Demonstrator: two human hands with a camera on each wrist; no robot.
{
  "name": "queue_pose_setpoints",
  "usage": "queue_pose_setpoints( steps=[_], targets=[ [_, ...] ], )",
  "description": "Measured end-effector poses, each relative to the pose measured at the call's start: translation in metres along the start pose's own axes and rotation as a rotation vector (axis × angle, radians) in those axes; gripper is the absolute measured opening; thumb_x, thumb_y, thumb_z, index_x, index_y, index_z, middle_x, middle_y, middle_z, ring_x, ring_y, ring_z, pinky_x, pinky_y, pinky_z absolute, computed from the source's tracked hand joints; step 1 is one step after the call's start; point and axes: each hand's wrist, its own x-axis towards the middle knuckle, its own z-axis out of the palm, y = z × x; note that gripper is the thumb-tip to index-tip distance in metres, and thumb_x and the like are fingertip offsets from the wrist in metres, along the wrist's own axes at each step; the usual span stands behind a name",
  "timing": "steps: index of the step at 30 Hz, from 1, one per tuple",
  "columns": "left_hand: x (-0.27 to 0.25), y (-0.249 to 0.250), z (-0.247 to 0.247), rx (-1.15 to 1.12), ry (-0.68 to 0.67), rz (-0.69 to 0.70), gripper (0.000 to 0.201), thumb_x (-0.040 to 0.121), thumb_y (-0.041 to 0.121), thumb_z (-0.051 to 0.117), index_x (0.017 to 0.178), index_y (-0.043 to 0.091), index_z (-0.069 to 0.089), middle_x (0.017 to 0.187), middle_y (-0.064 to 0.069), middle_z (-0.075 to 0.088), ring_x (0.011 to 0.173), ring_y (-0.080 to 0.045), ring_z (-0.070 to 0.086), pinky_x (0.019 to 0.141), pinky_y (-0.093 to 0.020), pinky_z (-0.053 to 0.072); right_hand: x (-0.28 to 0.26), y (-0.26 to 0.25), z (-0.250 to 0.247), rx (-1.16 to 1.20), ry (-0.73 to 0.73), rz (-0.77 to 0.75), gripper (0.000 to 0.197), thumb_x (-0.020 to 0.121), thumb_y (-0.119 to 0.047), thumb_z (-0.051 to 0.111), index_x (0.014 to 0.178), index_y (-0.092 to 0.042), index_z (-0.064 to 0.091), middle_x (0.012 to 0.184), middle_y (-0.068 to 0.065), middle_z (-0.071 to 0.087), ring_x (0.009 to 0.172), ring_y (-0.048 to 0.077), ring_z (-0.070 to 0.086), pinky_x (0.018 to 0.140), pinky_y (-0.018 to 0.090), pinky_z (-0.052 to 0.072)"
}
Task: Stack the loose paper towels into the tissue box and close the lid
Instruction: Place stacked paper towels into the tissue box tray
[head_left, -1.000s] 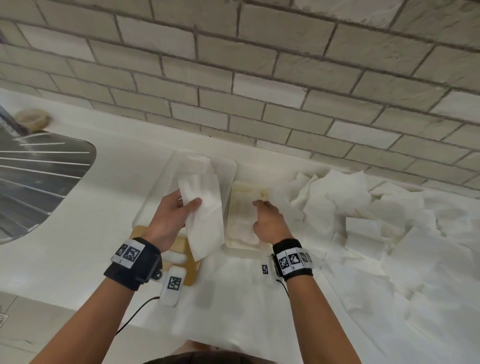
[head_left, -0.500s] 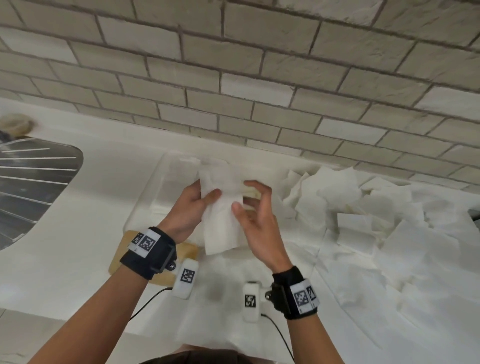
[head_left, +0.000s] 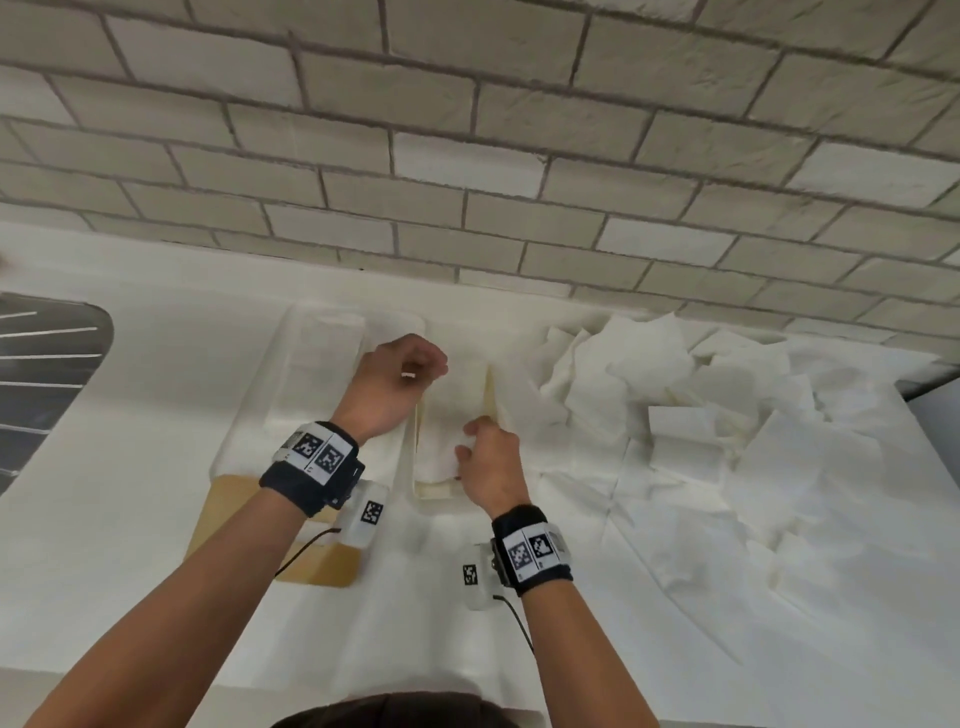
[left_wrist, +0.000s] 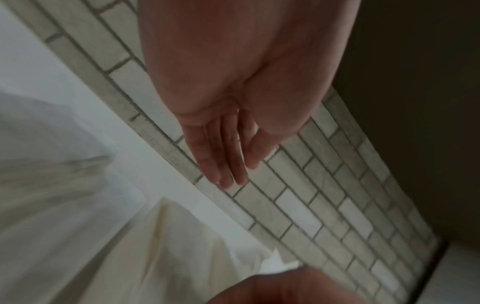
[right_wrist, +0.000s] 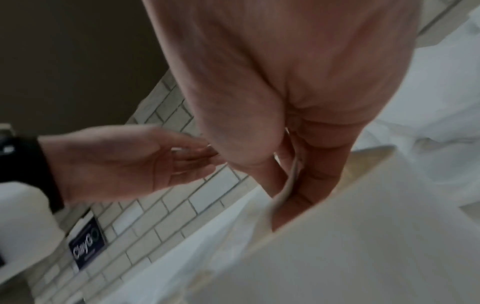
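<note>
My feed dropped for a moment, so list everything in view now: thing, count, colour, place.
tissue box: one, cream, open, centre of counter, towels inside.
clear lid: one, transparent, left of the box.
loose paper towels: many, white, heaped right of the box.
wooden board: one, tan, under the left wrist.
sink: one, steel, far left.
brick wall: grey-white, behind the counter.
left hand: open, above the box, holding nothing.
right hand: fingers pinching a towel at the box.

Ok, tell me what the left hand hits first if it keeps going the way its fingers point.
Probably the brick wall: the left hand, open and empty, points its fingers at it with nothing visible between, though depth is unclear.
</note>
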Motion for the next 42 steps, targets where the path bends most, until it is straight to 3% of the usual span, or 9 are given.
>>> queue_pose_setpoints(
  steps=[3,8,13,16,20,26,30,36,42],
  targets=[
    [-0.003,-0.016,0.020,0.286,-0.249,0.073,0.017,0.100,0.015,0.069,0.117,0.019,0.069,0.119,0.005,0.075,0.114,-0.015,0.070,0.103,-0.038,0.055,-0.004,-0.001,0.001,-0.193,-0.094,0.034,0.036,0.109,-0.015,0.056,0.144,-0.005,0.052,0.140,0.023,0.052,0.120,0.041,0.063,0.105,0.044,0.053],
    [-0.012,-0.039,0.050,0.884,-0.643,-0.025,0.092,0.084,0.057,0.079,0.161,0.033,0.035,0.165,0.002,0.037,0.157,-0.025,0.028,0.127,-0.065,0.016,-0.010,0.008,-0.041,-0.133,0.139,-0.085,0.028,0.105,-0.023,0.061,0.132,-0.017,0.058,0.108,0.015,0.072,0.099,0.032,0.071,0.090,0.042,0.060],
    [-0.016,-0.044,0.059,0.959,-0.633,-0.028,0.094,0.080,0.055,0.084,0.158,0.033,0.037,0.160,0.001,0.038,0.158,-0.024,0.022,0.121,-0.078,0.002,0.014,0.056,-0.068,-0.401,0.115,-0.080,0.043,0.091,-0.003,0.059,0.131,-0.014,0.050,0.117,0.011,0.066,0.103,0.034,0.067,0.085,0.045,0.058],
    [-0.021,-0.037,0.056,0.845,-0.490,0.008,0.082,0.086,0.051,0.079,0.156,0.033,0.040,0.162,0.003,0.038,0.159,-0.021,0.022,0.127,-0.070,0.004,0.018,0.086,-0.053,-0.689,-0.041,-0.153,0.061,0.084,-0.003,0.063,0.143,-0.012,0.048,0.136,0.009,0.059,0.119,0.033,0.064,0.097,0.047,0.055],
    [-0.030,-0.030,0.051,0.542,-0.256,0.106,0.060,0.093,0.040,0.077,0.146,0.026,0.055,0.149,0.000,0.058,0.141,-0.025,0.051,0.118,-0.044,0.041,0.020,0.098,-0.048,-0.648,0.186,-0.173,0.025,0.093,-0.022,0.061,0.116,-0.017,0.072,0.112,0.005,0.075,0.098,0.032,0.074,0.090,0.042,0.055],
    [-0.044,-0.007,0.049,0.270,-0.091,0.088,0.034,0.102,0.049,0.066,0.120,0.021,0.069,0.119,0.008,0.074,0.112,-0.010,0.069,0.101,-0.033,0.055,0.008,0.062,-0.108,0.124,0.302,-0.113,0.037,0.106,-0.041,0.064,0.130,-0.014,0.071,0.128,0.009,0.076,0.123,0.030,0.068,0.105,0.036,0.051],
    [-0.049,0.038,0.045,0.021,-0.224,-0.094,0.068,0.102,0.071,0.042,0.092,0.012,0.075,0.086,0.001,0.080,0.084,-0.014,0.077,0.091,-0.044,0.062,-0.028,0.006,-0.146,0.597,0.225,-0.233,0.022,0.107,-0.038,0.066,0.112,-0.017,0.074,0.107,-0.001,0.080,0.103,0.019,0.075,0.092,0.039,0.059],
    [-0.046,0.076,0.032,-0.627,-0.293,-0.307,0.087,0.091,0.089,0.025,0.137,0.028,0.067,0.125,-0.008,0.078,0.117,-0.026,0.074,0.098,-0.041,0.060,-0.062,-0.024,-0.147,0.717,-0.016,-0.366,0.023,0.110,-0.022,0.062,0.126,-0.012,0.074,0.117,0.011,0.079,0.107,0.025,0.075,0.087,0.042,0.060],
    [-0.045,0.063,0.009,-0.684,-0.112,-0.248,0.031,0.104,0.012,0.064,0.133,0.024,0.067,0.105,-0.007,0.073,0.100,-0.024,0.069,0.082,-0.037,0.059,-0.067,-0.004,-0.112,0.702,0.009,-0.210,0.027,0.097,-0.019,0.081,0.121,-0.016,0.070,0.111,0.004,0.082,0.103,0.025,0.078,0.089,0.043,0.062]
  ],
)
